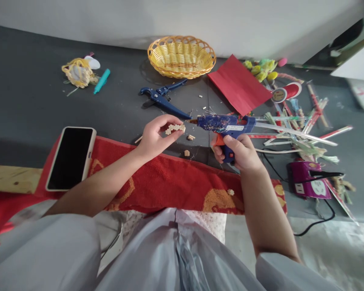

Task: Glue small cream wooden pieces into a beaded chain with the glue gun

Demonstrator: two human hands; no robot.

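My left hand [156,137] pinches a small, pale, bumpy strip of joined wooden pieces [175,128] between thumb and fingers. In my right hand [239,151] is a blue hot glue gun [223,123], its handle gripped and fingers at the orange trigger. The gun's nozzle points left and lies close to the strip's right end; whether they touch I cannot tell. A clear glue stick [294,132] sticks out of its back. Below the nozzle, small wooden bits [187,153] lie on the grey table [121,101].
A red towel [170,182] covers the front edge, with a phone [71,157] on its left. Behind are blue cutters [164,99], a wicker basket [182,58] and red paper [239,85]. A purple power adapter [309,180] with a black cable and scattered straws crowd the right side.
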